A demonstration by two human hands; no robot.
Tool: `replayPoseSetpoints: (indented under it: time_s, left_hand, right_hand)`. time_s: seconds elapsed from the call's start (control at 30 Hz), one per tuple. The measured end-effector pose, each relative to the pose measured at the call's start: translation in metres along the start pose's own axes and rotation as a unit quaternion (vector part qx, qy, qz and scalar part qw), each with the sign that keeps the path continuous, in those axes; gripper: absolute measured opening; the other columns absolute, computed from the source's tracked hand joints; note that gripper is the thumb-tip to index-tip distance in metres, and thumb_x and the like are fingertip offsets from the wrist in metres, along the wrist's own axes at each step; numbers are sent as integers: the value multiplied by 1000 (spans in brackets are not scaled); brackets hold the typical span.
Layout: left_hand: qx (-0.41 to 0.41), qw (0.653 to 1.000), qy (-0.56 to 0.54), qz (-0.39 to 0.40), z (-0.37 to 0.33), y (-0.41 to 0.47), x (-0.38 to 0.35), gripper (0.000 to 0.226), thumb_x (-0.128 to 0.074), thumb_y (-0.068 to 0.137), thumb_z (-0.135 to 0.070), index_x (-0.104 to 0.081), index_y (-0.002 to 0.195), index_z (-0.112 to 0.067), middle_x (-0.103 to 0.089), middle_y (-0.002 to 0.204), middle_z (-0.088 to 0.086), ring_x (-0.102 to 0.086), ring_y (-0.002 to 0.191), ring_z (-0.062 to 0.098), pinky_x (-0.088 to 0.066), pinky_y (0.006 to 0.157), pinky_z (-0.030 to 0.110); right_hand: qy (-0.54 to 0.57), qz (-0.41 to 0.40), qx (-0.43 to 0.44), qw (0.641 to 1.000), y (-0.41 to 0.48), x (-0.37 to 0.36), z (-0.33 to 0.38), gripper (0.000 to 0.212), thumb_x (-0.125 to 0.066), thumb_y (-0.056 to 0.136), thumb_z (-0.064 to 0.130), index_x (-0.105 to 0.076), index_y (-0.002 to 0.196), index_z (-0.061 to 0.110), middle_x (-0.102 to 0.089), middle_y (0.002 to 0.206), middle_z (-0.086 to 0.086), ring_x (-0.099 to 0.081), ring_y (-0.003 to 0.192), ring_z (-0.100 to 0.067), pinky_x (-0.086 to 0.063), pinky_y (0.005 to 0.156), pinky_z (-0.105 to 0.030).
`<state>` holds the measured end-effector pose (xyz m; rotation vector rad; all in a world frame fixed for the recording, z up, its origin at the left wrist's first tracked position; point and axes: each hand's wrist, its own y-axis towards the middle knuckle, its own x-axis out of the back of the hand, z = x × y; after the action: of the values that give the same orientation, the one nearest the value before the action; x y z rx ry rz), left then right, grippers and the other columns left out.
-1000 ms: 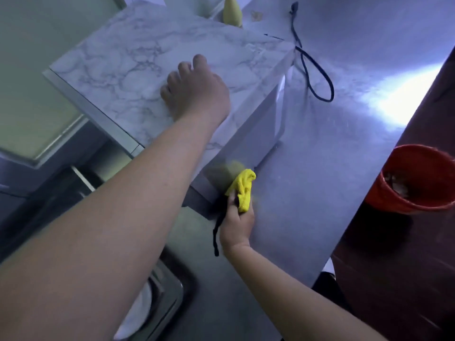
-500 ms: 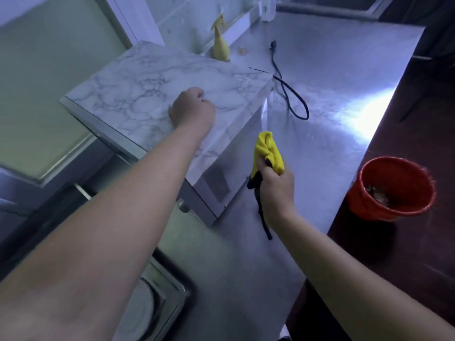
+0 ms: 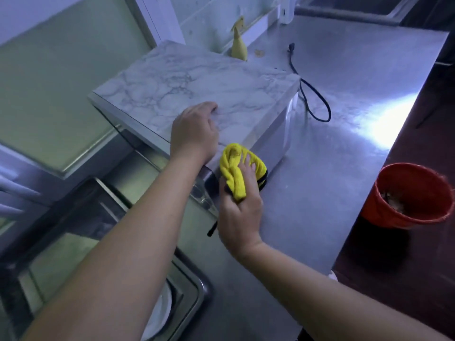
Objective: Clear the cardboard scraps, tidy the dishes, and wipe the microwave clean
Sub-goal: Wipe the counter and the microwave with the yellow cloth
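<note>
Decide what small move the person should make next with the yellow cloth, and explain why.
Probably sweep the cloth along the side of the microwave toward the back: the right hand holds it at the near lower corner, and the left hand rests on top, steadying.

Marble-patterned microwave (image 3: 197, 94), brushed metal counter (image 3: 344, 156), soft yellow cloth (image 3: 234, 173).
</note>
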<state>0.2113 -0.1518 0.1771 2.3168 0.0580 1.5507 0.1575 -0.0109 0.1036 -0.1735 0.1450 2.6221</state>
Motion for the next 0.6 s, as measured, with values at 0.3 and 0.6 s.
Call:
replayPoseSetpoints:
  time_s: [0.3,0.6]
  left_hand:
    - [13,1000,-1,3,-4,1,2,44,-41,95,-10,-61,133,-18,-62,135,5,-50,128,26,-38,108,35]
    - [26,1000,-2,11,-6,-1,5,45,-39,94,-10,-62,130,-20,-63,132,3,-50,126,25,-41,105,35]
  right_hand:
    - [-14,81,14,997,-51,18,-88,58,-60,89,6,-50,143,23,-44,155,-8,-32,149,-25,-27,122,-41]
    - [-43,100,-243,964,-39,40,-99,29,-62,94,13,-69,120,24,-71,103,14,-63,91,-2,-50,84,-22]
